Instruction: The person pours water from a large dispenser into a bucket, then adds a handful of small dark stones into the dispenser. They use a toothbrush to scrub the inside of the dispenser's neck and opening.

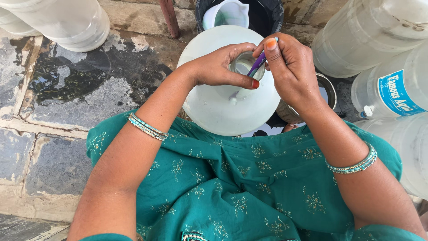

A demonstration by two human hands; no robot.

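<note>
Left hand (pixel 223 67) grips the jug (pixel 223 102) neck; right hand (pixel 290 67) pinches a brush (pixel 257 64) inside; wet grip could slip, dropping the brush in.

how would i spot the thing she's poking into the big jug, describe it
Find the big translucent water jug upright at the person's lap. At its mouth, the right hand holds a thin purple stick, angled into the opening. Nothing else here is purple.
</note>
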